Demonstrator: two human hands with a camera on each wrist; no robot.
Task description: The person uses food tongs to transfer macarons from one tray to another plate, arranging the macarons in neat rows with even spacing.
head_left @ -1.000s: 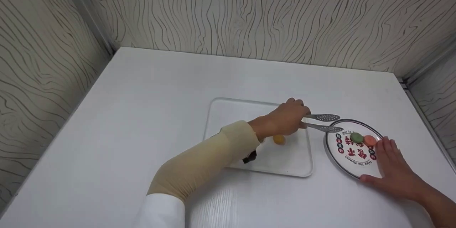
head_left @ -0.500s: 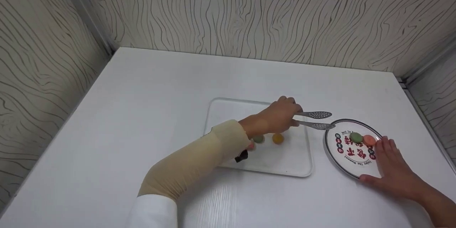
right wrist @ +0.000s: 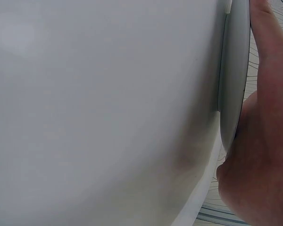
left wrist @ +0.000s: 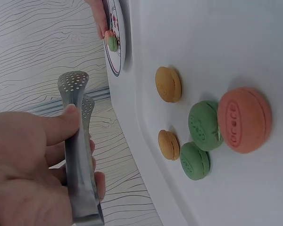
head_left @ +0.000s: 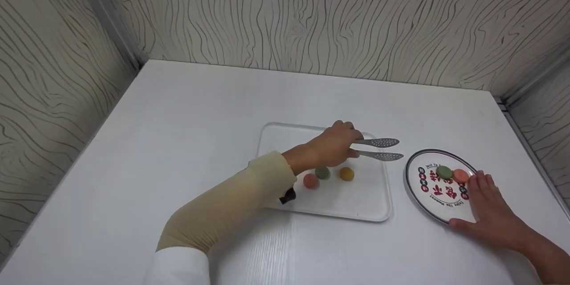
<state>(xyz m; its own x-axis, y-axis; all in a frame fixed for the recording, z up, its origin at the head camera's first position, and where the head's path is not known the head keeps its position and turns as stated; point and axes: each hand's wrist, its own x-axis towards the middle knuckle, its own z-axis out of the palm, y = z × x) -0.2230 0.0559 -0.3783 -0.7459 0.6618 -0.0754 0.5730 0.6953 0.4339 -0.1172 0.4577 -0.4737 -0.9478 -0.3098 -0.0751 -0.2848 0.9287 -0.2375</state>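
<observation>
My left hand (head_left: pixel 337 146) grips metal food tongs (left wrist: pixel 78 155), held above the tray. Their perforated tips stand apart with nothing between them, pointing right. Beneath, on the clear-edged tray (head_left: pixel 365 211), lie several macarons: a coral macaron (left wrist: pixel 244 120), two green ones including the green macaron (left wrist: pixel 205 126), and two yellow ones including the yellow macaron (left wrist: pixel 168 84). On the right, my right hand (head_left: pixel 496 213) rests against the rim of a round plate (head_left: pixel 438 207), fingers straight. A green macaron (head_left: pixel 444 172) and an orange-pink macaron (head_left: pixel 461 176) lie side by side on that plate.
The white table (head_left: pixel 178 120) carries the tray and plate, with a narrow gap between them. Wood-grain patterned panels (head_left: pixel 294 18) rise behind and at both sides. A dark strap (head_left: pixel 288 196) shows under the left wrist.
The left hand with the tongs has moved left, from beside the plate to over the tray, uncovering the coral and green macarons. The right hand and plate stay nearly still.
</observation>
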